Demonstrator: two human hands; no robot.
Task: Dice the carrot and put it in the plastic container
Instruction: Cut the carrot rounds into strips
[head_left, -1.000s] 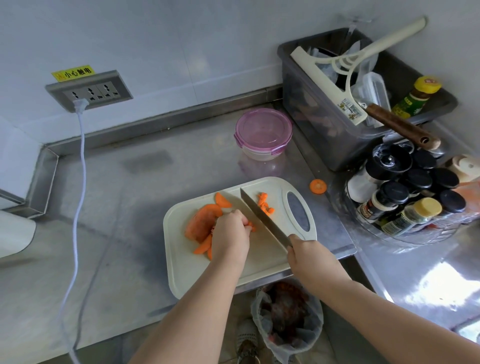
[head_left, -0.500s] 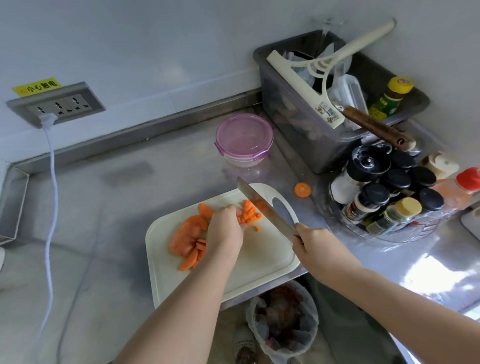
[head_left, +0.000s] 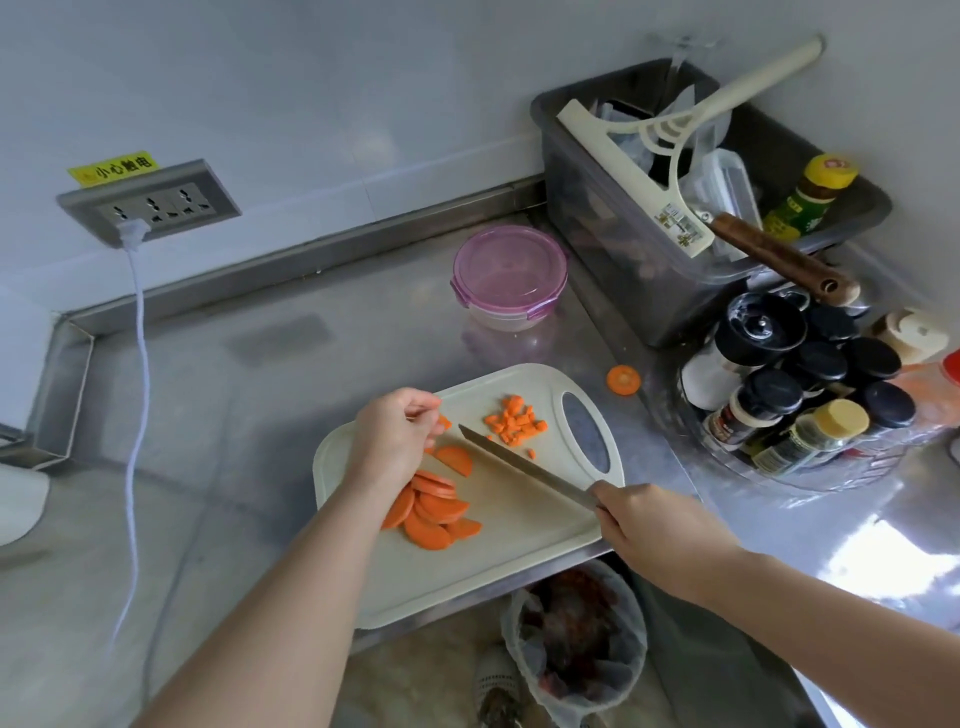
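The left hand (head_left: 397, 434) pinches a carrot piece (head_left: 444, 421) above the cutting board's (head_left: 519, 530) carrot slices (head_left: 434, 512); the right hand (head_left: 654, 525) grips the knife (head_left: 524, 467) just beside them.

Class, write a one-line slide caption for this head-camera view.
Mid-dice: right hand holds the knife over the cutting board, left hand pinches a carrot piece; carrot slices and diced carrot lie alongside.

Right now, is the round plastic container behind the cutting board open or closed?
Closed. The purple lid sits flat on the plastic container, and its side clips look folded down.
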